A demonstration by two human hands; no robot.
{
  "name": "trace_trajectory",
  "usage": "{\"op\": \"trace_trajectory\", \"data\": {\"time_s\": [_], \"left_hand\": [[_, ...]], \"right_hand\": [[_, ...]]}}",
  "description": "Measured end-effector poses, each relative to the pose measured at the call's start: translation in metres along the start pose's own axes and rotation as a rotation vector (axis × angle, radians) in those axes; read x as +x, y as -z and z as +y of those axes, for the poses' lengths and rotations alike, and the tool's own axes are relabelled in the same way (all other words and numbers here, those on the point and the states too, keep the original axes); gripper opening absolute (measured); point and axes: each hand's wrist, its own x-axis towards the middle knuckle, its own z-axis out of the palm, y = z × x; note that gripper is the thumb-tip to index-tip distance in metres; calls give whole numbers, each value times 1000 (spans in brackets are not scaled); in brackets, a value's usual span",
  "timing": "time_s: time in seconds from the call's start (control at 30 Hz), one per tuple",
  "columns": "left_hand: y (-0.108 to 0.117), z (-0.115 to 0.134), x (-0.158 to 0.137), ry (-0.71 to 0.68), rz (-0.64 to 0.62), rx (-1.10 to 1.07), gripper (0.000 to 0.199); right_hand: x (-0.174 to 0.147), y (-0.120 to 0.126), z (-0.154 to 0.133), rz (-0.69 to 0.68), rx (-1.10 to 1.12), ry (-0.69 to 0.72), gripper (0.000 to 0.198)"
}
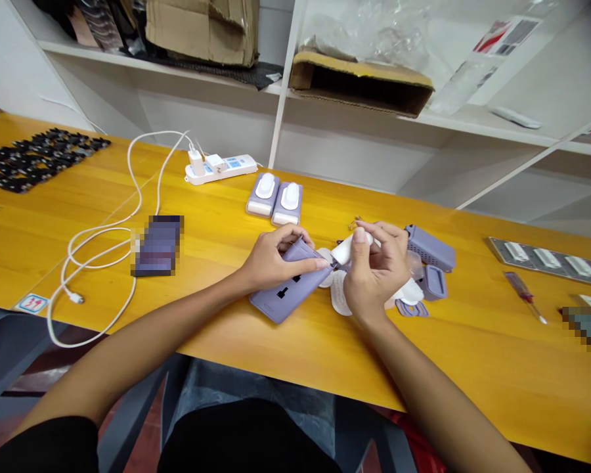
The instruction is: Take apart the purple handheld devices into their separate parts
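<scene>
In the middle of the frame the left hand (278, 259) grips a purple housing (273, 299), its thumb along the top and its fingers curled round the far edge; the housing is tilted, with dark socket slots on its upper face. Two purple units (262, 197) stand side by side just behind, each with a white knob-like piece on top, and look finished. A white piece (343, 251) is pinched between the thumb and fingers of the right hand (377, 269) at the housing's right end; whether it is attached there is hidden. This one seems only partly put together, since loose parts lie right of centre: white discs (341, 295), purple flat rings (412, 309), a purple perforated shell (431, 248) and a small purple frame (434, 282). They rest on a glossy yellow wooden table (211, 322), which carries, from the left, many small black parts (34, 157), a numbered label (32, 303) at the near edge, a looped white cable (129, 157), a pixelated dark device (157, 256) and a white power strip (236, 165) with plugs in it. Further right lie a screwdriver (526, 295) and a tray (497, 246) of white pieces. Across the top, white shelving (177, 98) holds crumpled cardboard (204, 33) at left and an open carton (362, 82) with clear plastic above it at right.
</scene>
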Motion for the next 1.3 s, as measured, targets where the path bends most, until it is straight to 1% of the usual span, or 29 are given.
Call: {"op": "trace_trajectory", "data": {"time_s": [0.13,0.23,0.37,0.5,0.6,0.7,0.8,0.97,1.03,1.1,1.17,1.3], "left_hand": [[1,-1,1,-21,8,11,48],[2,-1,2,-11,17,3,49],[3,-1,3,14,27,3,50],[4,-2,4,6,45,11,49],[6,-5,6,-6,83,56,49],[9,-9,9,-15,149,93,51],[12,-11,12,-28,197,87,52],[15,-10,13,-48,225,99,51],[15,-9,13,-61,255,116,50],[15,-9,12,-75,287,124,50],[15,-8,12,-77,308,131,50],[15,-9,12,-82,327,157,48]], "right_hand": [[-2,-1,-1,25,10,-17,26],[-3,-2,-1,34,37,-9,24],[-2,-2,0,38,16,-1,24],[-2,-2,3,37,44,-10,24],[-2,-2,4,34,55,5,20],[-3,-2,5,8,81,21,15],[-6,-3,5,-82,80,13,15],[-13,-4,10,-374,45,-8,18],[-15,-3,12,-425,48,-26,18],[-16,-2,14,-444,41,-31,16],[-14,-2,15,-469,-8,3,13],[-10,-2,19,-604,-132,166,11]]}}
